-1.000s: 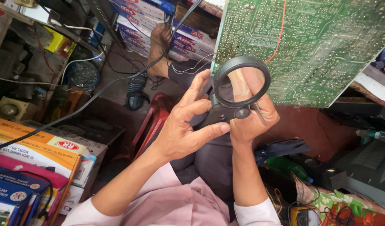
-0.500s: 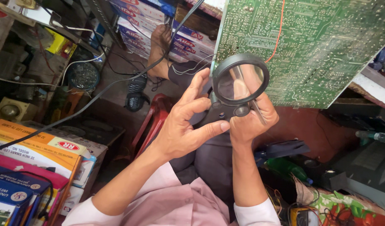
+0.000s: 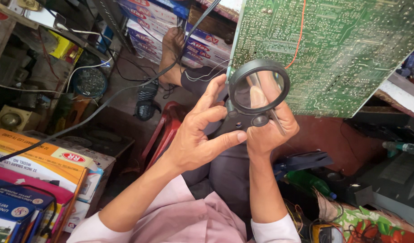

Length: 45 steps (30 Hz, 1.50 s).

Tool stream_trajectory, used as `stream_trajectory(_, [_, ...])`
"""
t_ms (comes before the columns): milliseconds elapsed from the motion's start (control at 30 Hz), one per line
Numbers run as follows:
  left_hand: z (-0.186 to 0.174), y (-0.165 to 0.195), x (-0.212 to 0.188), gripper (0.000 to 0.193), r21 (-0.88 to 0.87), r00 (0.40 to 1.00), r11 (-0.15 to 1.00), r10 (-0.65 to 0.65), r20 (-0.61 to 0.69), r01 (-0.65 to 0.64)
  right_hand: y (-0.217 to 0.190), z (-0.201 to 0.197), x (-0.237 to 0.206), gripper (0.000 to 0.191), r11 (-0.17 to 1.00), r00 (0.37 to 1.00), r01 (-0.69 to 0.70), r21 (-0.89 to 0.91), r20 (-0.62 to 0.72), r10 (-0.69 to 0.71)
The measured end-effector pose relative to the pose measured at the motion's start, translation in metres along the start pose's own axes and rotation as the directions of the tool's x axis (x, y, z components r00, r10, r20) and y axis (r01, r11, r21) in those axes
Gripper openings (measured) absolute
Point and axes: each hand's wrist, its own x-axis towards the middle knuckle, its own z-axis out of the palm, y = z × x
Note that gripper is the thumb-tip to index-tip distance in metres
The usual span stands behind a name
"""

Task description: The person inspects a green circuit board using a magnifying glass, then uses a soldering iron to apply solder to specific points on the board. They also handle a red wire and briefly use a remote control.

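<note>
A black round magnifying glass [image 3: 259, 92] is held up in front of me, just below a large green circuit board [image 3: 342, 49] with an orange wire running down it. My right hand [image 3: 272, 128] grips the magnifier's base from behind, fingers showing through the lens. My left hand [image 3: 200, 135] rests against the magnifier's left side, thumb and fingers curled on its handle. A thin metal tool, perhaps tweezers [image 3: 275, 119], also sits in my right hand. Pink sleeves cover both forearms' upper part.
Stacked cardboard boxes [image 3: 31, 171] stand at the lower left. A black cable [image 3: 103, 108] crosses from the left up to the top. A red plastic stool [image 3: 164, 130], my foot in a sandal [image 3: 148, 101], a green bottle [image 3: 308, 182] and cluttered shelves surround my lap.
The magnifier and both hands have shifted slightly up and right toward the circuit board; the grip is unchanged.
</note>
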Motion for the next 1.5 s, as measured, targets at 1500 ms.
stream_trajectory(1500, [-0.0006, -0.0009, -0.0008, 0.034, -0.009, 1.000, 1.000, -0.025, -0.008, 0.024, 0.0035, 0.0081, 0.0063, 0.021, 1.000, 0.994, -0.011, 0.001, -0.109, 0.011])
